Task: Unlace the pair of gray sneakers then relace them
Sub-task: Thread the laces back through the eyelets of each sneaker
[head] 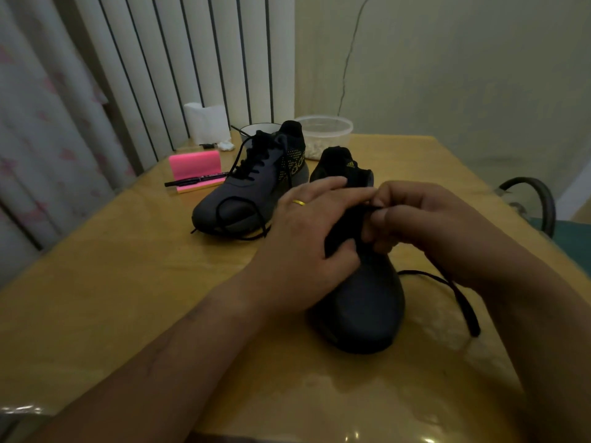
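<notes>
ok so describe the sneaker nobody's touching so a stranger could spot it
On the yellow table, find the pink block at the far left. The far sneaker stands right of it, untouched. Unlike the near sneaker under the left hand and right hand, its lace runs through the eyelets, loose ends over the toe.

Dim, soft-focus, wide-angle edge distortion

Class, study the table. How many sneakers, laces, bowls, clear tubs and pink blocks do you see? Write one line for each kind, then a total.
Sneakers: 2
Laces: 2
Bowls: 1
Clear tubs: 1
Pink blocks: 1
Total: 7
</notes>
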Available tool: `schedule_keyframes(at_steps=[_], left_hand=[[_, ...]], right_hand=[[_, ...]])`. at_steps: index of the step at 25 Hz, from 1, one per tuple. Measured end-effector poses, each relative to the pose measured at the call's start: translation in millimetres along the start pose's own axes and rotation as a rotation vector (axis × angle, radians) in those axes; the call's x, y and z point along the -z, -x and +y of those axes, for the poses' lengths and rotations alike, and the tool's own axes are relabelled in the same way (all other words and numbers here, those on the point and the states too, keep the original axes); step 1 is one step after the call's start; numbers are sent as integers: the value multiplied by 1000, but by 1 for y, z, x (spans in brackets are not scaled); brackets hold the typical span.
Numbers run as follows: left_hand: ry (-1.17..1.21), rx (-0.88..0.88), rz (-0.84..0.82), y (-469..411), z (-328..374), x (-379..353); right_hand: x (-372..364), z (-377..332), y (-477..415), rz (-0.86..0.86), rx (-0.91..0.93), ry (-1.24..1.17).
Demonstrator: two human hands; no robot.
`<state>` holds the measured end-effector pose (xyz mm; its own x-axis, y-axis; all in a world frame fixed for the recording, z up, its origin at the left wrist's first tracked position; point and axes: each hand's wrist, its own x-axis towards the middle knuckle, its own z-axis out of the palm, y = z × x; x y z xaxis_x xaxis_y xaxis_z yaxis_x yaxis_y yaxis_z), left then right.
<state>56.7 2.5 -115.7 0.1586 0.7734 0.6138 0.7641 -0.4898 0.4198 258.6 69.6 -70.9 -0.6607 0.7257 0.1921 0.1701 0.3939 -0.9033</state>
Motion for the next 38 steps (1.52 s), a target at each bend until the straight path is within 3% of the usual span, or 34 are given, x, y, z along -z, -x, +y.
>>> schedule_keyframes(at_steps=[3, 6, 9, 11, 13, 15, 17, 19, 23, 33, 35, 38], left_hand=[[78, 26, 39, -6, 3, 1], [521, 217, 18, -12, 4, 16], [823, 411, 186, -11, -6, 25], [620, 422, 224, -10, -5, 24], [149, 213, 152, -13, 2, 17], [-139, 21, 84, -19, 11, 11], [-135, 14, 69, -23, 15, 5], [28, 74, 94, -23, 10, 3], [204, 303, 366, -13, -15, 8], [-78, 455, 542, 1, -44, 16], [-204, 409, 529, -1, -36, 18], [-262, 135, 425, -9, -4, 8]], right_hand=[[11, 2, 0, 68, -35, -232], [21, 9, -2, 114, -54, -304], [26, 15, -1, 195, -64, -238], [21, 14, 1, 219, -28, -46], [6, 8, 1, 151, 65, 109], [-7, 6, -2, 110, 136, 113], [-11, 7, -5, 131, 158, 52], [-7, 11, -7, 164, 131, -22], [9, 16, -7, 219, 64, -215], [31, 22, -4, 290, 45, -367], [28, 22, -2, 292, 27, -254], [2, 18, -6, 235, 100, -88]])
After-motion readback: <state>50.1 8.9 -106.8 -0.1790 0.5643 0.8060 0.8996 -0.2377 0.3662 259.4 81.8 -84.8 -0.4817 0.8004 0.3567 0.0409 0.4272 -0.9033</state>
